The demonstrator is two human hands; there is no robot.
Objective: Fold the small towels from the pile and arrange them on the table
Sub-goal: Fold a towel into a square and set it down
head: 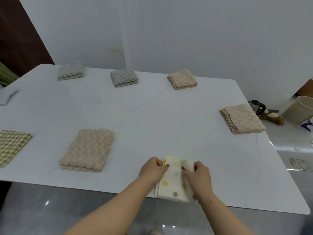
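Because the spotted towel (174, 184) lies at the near edge of the desk (152, 116) with its near end overhanging that edge, it may slide off if released before being drawn inward. The left hand (152, 168) and the right hand (198, 177) each pinch the far end of this towel, one at each far corner. Their fingers are curled on the cloth, and the hands are close but apart. Uneven pull from either hand would likely skew the layers, as the towel's left border shows staggered edges.

Other folded items stand well apart: three grey and beige towels (124, 77) along the far edge, a right-edge towel (242, 118), a beige towel (88, 150) and a green checked towel (11, 146) toward the left edge.

Not determinable:
- The layer count beneath the hands.
- The source pile, which is not in view.
- The full outline of the green checked towel, which is cut off by the frame.
- The identity of a pale object (6, 97) cut off at the left edge.
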